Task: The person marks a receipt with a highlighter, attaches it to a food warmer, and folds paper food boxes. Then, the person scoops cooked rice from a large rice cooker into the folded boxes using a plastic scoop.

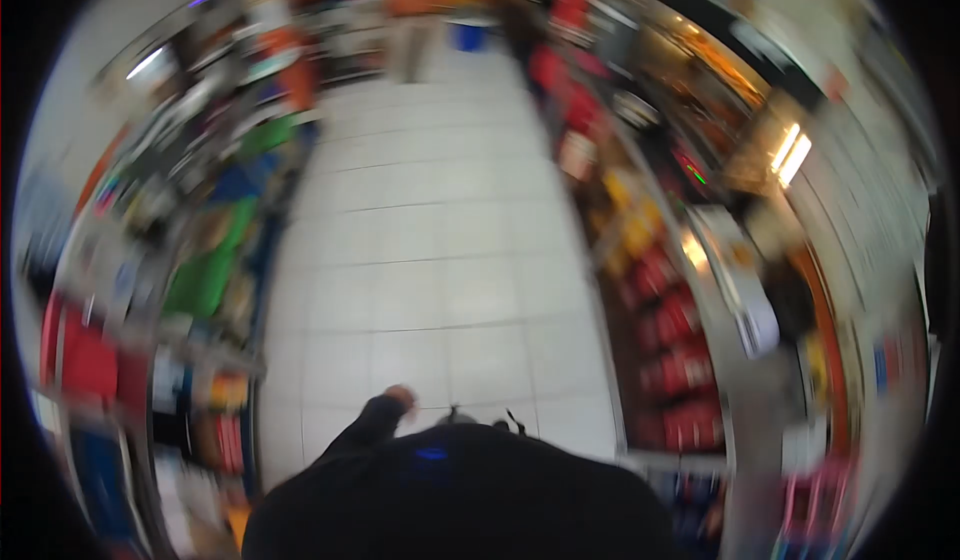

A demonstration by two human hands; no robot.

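My left hand [403,398] shows at the end of a dark sleeve, low in the view and over the white tiled floor [430,230]. It is small and smeared by motion, so its fingers cannot be made out. No object can be seen in it. My right hand does not show. The dark clothing on my body [450,500] fills the bottom middle.
Shelves with red packages [680,325] line the right side, below a lit display case [710,65]. Cluttered shelves with a green item [215,265] stand on the left. A blue bucket [467,36] is at the far end of the aisle. Much is blurred.
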